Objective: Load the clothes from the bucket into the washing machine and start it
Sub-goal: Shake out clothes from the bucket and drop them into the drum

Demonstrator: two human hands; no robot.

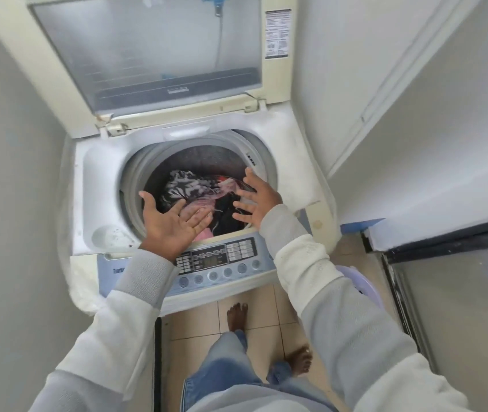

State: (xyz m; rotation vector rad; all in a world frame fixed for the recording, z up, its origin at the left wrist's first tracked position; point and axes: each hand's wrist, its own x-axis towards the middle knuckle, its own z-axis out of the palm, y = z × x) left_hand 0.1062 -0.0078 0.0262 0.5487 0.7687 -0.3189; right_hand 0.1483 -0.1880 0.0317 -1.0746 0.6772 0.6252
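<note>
Bucket (369, 288): mostly hidden behind right sleeve (326, 292).
Control panel (222, 263): left part covered by left sleeve (146, 278); button labels unreadable.
Lid (147, 55): cut off at top edge.

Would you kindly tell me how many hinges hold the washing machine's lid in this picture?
2. One hinge sits at the left rear corner of the open lid, the other hinge at its right rear corner. None appears hidden.

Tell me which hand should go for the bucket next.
Right, probably. The bucket sits low beside the washing machine, partly hidden under the right sleeve. The right hand is open and empty; the left hand, also open, would have to cross over.
</note>
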